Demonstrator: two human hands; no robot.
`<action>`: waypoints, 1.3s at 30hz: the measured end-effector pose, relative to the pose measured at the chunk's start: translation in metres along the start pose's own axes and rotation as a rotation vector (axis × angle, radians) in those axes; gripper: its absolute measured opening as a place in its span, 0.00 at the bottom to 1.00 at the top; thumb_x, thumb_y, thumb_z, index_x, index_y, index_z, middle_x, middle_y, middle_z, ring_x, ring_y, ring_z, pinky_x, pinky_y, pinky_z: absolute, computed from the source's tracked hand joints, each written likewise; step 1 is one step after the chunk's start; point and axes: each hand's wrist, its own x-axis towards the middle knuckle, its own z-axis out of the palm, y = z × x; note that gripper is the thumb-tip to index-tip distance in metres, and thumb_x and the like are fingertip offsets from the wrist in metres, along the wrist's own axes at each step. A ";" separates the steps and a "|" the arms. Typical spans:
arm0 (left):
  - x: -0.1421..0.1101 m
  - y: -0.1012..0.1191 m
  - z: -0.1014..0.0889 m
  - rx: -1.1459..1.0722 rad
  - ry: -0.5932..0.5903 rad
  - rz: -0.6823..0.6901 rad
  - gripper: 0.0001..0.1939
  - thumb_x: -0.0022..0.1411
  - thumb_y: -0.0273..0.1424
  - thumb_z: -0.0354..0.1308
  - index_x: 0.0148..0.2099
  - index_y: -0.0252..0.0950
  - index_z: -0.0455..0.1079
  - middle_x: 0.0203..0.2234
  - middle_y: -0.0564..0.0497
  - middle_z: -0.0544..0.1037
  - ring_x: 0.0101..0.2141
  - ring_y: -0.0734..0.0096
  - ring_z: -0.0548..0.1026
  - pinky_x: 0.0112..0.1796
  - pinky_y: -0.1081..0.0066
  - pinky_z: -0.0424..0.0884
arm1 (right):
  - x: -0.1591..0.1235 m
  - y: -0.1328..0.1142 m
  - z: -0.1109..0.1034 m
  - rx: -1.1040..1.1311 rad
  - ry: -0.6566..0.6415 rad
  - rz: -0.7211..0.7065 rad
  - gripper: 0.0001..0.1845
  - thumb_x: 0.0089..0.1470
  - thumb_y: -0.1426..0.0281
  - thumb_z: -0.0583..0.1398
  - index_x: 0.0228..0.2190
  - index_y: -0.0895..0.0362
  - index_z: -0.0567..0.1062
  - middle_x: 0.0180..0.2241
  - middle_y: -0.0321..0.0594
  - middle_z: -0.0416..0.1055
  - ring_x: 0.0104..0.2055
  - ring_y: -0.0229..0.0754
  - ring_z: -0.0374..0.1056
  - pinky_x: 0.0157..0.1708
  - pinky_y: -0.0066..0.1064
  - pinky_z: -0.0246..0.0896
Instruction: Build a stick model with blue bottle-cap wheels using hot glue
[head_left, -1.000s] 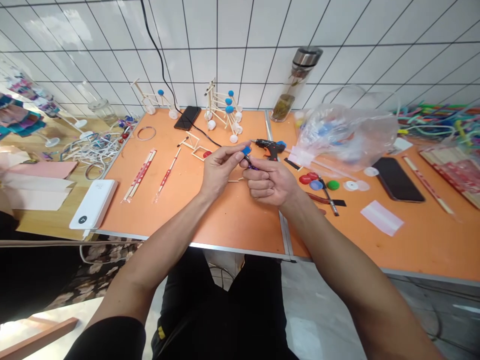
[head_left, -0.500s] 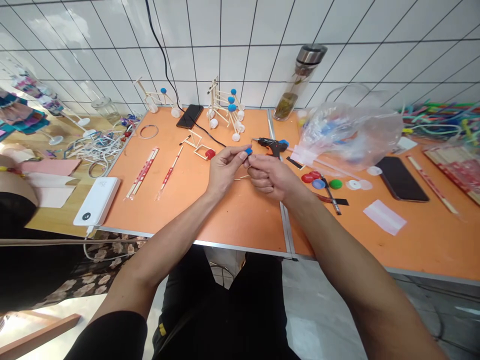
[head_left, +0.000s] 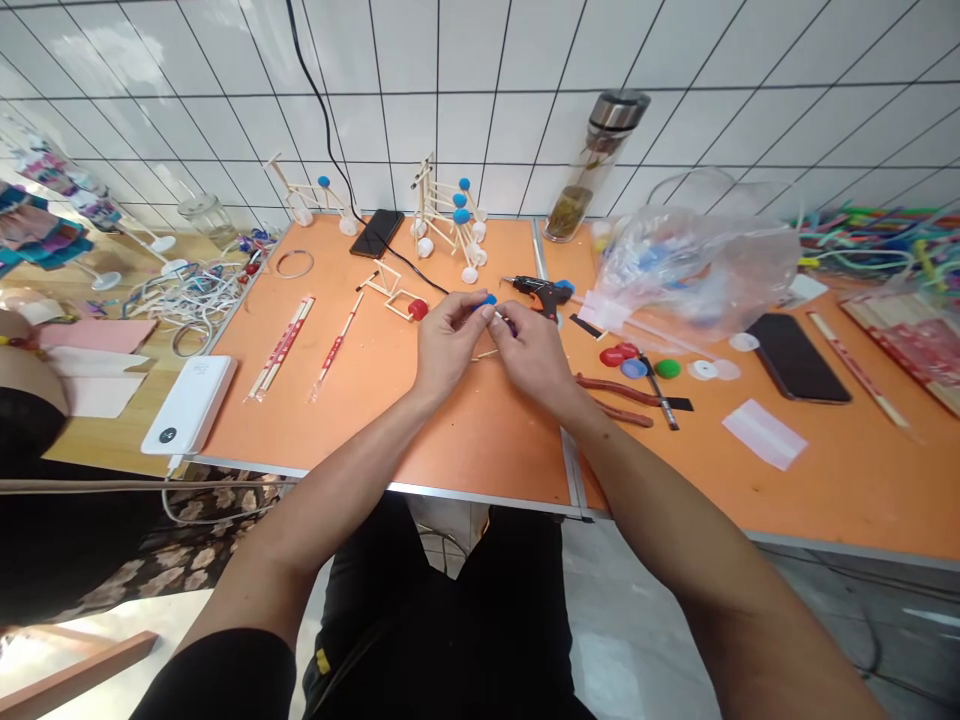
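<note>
My left hand (head_left: pixel 444 345) pinches a small blue bottle cap (head_left: pixel 491 299) between thumb and fingers. Close against it, my right hand (head_left: pixel 534 352) is closed, its thumb and fingertips meeting at the cap's near side. A small light-and-dark tip shows by the right thumb; what it is I cannot make out. Just behind the hands lies a black-and-orange glue gun (head_left: pixel 536 290). To the left of them is a small stick frame (head_left: pixel 394 285) with a red cap (head_left: pixel 418 309) on it. A short stick (head_left: pixel 486 355) lies on the table below the hands.
Stick bicycle models (head_left: pixel 450 215) stand by the wall near a phone (head_left: pixel 377 233). Pliers (head_left: pixel 619 390), loose caps (head_left: pixel 667 369), a second phone (head_left: pixel 802 357) and a plastic bag (head_left: pixel 697 270) lie right. A tall bottle (head_left: pixel 592 165) stands behind; a power bank (head_left: pixel 191 405) lies left.
My right hand has turned, its knuckles rolling over so the thumb faces the cap. The pliers' handles now show more fully beside the right wrist. My left hand keeps the cap in nearly the same place.
</note>
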 end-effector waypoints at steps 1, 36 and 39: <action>-0.001 0.001 0.000 -0.005 0.007 -0.005 0.24 0.59 0.53 0.81 0.45 0.41 0.86 0.44 0.47 0.91 0.47 0.63 0.88 0.56 0.61 0.83 | -0.002 -0.002 0.001 -0.167 -0.001 0.003 0.18 0.77 0.56 0.55 0.41 0.54 0.76 0.35 0.44 0.78 0.37 0.49 0.71 0.35 0.36 0.49; -0.002 0.028 0.000 -0.019 -0.067 -0.015 0.22 0.62 0.55 0.78 0.52 0.49 0.91 0.35 0.52 0.89 0.40 0.63 0.87 0.55 0.57 0.84 | 0.006 -0.011 -0.027 1.036 -0.609 0.428 0.16 0.75 0.52 0.59 0.39 0.49 0.67 0.20 0.19 0.42 0.20 0.33 0.27 0.18 0.25 0.30; -0.001 0.017 -0.003 0.008 0.000 -0.056 0.22 0.58 0.52 0.82 0.48 0.46 0.92 0.44 0.49 0.92 0.47 0.59 0.89 0.57 0.56 0.84 | 0.000 -0.007 -0.010 0.505 -0.276 0.204 0.22 0.72 0.46 0.61 0.38 0.50 0.70 0.22 0.26 0.55 0.22 0.37 0.45 0.24 0.29 0.42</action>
